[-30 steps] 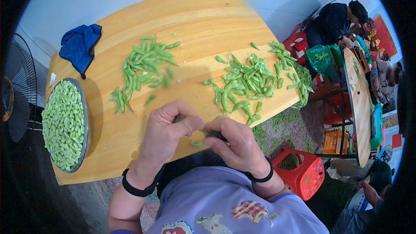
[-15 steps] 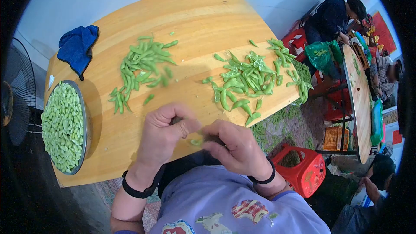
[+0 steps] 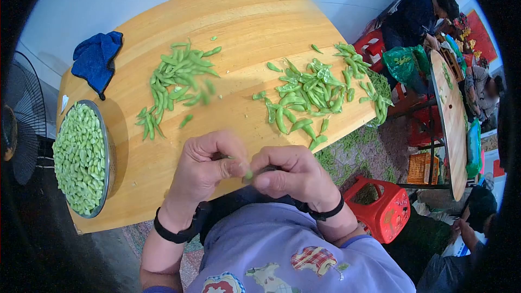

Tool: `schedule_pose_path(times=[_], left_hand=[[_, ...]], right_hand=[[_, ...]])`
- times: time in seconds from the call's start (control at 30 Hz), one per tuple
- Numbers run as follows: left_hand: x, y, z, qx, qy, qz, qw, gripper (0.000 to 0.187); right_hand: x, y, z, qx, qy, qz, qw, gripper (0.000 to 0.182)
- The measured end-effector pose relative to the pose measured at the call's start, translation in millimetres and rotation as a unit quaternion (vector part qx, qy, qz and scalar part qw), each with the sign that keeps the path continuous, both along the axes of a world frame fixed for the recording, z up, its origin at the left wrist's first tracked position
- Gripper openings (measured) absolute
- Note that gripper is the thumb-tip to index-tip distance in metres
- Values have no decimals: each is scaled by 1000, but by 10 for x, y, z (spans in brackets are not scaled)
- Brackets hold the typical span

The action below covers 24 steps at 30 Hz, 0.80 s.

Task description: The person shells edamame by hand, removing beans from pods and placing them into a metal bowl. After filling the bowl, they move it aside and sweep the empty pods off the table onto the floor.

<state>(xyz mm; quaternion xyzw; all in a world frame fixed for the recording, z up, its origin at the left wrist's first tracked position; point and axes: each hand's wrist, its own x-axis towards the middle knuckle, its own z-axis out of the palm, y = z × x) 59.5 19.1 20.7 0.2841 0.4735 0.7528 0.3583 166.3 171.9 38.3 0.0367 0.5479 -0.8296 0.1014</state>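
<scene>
A small green bean [image 3: 248,174], smooth and rounded, showed between the two thumbs, just above the near edge of the wooden table [image 3: 255,16]. The left hand [image 3: 209,165] had its fingers curled in and its thumb pressed toward the bean; a sliver of green pod peeked out under its knuckles. The right hand [image 3: 290,173] was likewise closed, thumb and forefinger pinched together at the same spot, so both hands met on the bean and whatever pod lay hidden inside them. A dark band ringed each wrist.

Beyond the hands, a loose pile of pods [image 3: 306,95] lay to the right, long, curved and glossy green, spilling toward the table's edge. A second scatter of pods [image 3: 176,81] spread to the left, thinner and flatter looking. At the far left sat a round metal bowl [image 3: 110,154] heaped with pale, matte shelled beans [image 3: 78,157]. A crumpled blue cloth [image 3: 96,58] lay at the corner behind it. The tabletop was warm yellow wood with visible grain and a rounded outline. A red plastic stool [image 3: 388,214] stood on the floor to the right, and another person in dark clothing [image 3: 415,19] sat well apart
</scene>
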Motion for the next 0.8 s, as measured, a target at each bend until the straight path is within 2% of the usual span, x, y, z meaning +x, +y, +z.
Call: schedule_pose_path(times=[0.03,0.07,0.13,0.2,0.27,0.3,0.33,0.37,0.4,0.43,0.47,0.5,0.57,0.6,0.63,0.7,0.73,0.77,0.8], left_hand=[[-10,12,-40,40,-22,-24,999,12],[-20,23,-76,80,-42,-48,995,14],[-30,43,-147,109,-45,-65,991,14],[-3,48,-169,139,-50,-79,986,15],[4,61,-150,100,-71,-30,992,18],[28,59,-124,102,-67,-29,992,18],[76,34,-84,30,-107,-8,994,17],[120,13,-62,-43,-148,14,988,17],[153,25,-51,-42,-147,18,988,17],[178,48,-32,-95,-99,34,990,15],[191,49,-14,-148,-51,52,986,13],[196,26,-3,-149,-49,60,986,13],[204,-13,8,-178,-105,-16,978,13],[212,-24,9,-176,-104,-22,979,11],[211,-40,13,-180,-104,-19,978,11],[193,-54,26,-154,-57,-54,985,7],[182,-54,1,-156,-55,-52,985,7],[169,-53,-49,-175,-34,-38,983,7],[157,-50,-69,-192,-13,-25,981,7]], right_hand=[[-10,11,-11,-99,-47,35,993,13],[-19,6,-39,-100,-45,35,993,13],[-54,-1,-108,-254,-60,79,962,12],[-59,6,-128,-276,-73,84,955,12],[-64,-13,-84,-299,-83,87,947,12],[-48,-48,-17,-99,-48,6,994,12],[-22,-80,13,104,-13,-75,992,12],[6,-104,-3,104,-13,-74,992,12],[22,-127,-22,292,98,-123,943,13],[19,-154,-33,463,209,-164,845,14],[34,-188,15,461,190,-178,848,16],[58,-182,-22,458,196,-173,850,16],[98,-90,-122,312,92,-154,933,15],[107,-59,-59,231,-4,-129,964,13],[116,-31,-13,227,-3,-126,966,13],[106,14,43,152,-84,-90,981,12],[97,-10,6,199,-45,-106,973,12],[80,-12,-6,196,-44,-107,974,12],[69,-11,-14,269,9,-113,956,13]])
